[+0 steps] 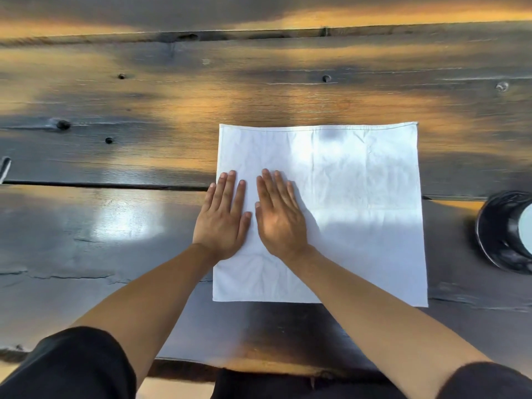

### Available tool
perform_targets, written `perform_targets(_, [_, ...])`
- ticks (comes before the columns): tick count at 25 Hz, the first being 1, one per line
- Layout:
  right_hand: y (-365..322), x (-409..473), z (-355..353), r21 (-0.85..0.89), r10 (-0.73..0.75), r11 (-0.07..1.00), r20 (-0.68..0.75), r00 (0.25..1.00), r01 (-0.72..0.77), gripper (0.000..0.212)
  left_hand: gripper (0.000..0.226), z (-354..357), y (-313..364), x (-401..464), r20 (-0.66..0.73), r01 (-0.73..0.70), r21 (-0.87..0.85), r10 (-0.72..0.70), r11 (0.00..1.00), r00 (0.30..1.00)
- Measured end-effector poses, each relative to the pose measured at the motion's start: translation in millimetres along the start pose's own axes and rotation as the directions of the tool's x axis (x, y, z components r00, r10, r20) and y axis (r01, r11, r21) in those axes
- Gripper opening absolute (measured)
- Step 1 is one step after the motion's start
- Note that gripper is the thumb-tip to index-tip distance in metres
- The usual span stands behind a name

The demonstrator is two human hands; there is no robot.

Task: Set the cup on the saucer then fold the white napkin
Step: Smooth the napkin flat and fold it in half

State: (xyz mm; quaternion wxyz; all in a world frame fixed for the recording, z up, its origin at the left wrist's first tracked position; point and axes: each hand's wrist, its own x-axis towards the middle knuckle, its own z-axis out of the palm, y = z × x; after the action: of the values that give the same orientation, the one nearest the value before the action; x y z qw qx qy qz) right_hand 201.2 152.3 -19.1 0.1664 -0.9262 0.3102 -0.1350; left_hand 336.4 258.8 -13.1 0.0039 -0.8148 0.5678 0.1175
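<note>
The white napkin (359,203) lies flat and spread out as a large square on the dark wooden table (115,240). My left hand (223,218) rests palm down over the napkin's left edge, fingers straight and slightly apart. My right hand (280,217) lies flat beside it on the napkin's left part, palm down. Neither hand grips anything. At the far right edge of the view a dark saucer (495,234) holds a cup (525,231), both cut off by the frame.
The table is made of wide glossy planks with knots and a gap (100,185) running left to right. Its near edge (259,367) is close to my body. A small pale object (5,168) shows at the left edge.
</note>
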Motion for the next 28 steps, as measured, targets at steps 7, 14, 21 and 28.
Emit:
perform_targets(7, [17.2, -9.1, -3.4, -0.085, -0.069, 0.994, -0.032, 0.997, 0.066, 0.056, 0.069, 0.5, 0.4, -1.3, -0.002, 0.001, 0.008, -0.001, 1.0, 1.0])
perform_targets(14, [136.5, -48.2, -62.0, -0.256, 0.037, 0.966, 0.044, 0.998, -0.024, 0.06, 0.07, 0.5, 0.0, -0.3, 0.018, 0.001, 0.006, -0.001, 1.0, 1.0])
perform_targets(21, [198.6, -62.1, -98.1, -0.253, 0.222, 0.946, 0.052, 0.974, -0.203, 0.063, 0.07, 2.1, -1.3, -0.2, 0.013, -0.002, 0.004, 0.002, 1.0, 1.0])
perform_targets(28, [196.6, -61.8, -98.5, -0.245, 0.261, 0.94, 0.062, 0.963, -0.239, 0.063, 0.07, -0.2, -3.1, 0.8, 0.038, -0.004, -0.041, 0.006, 0.999, 0.999])
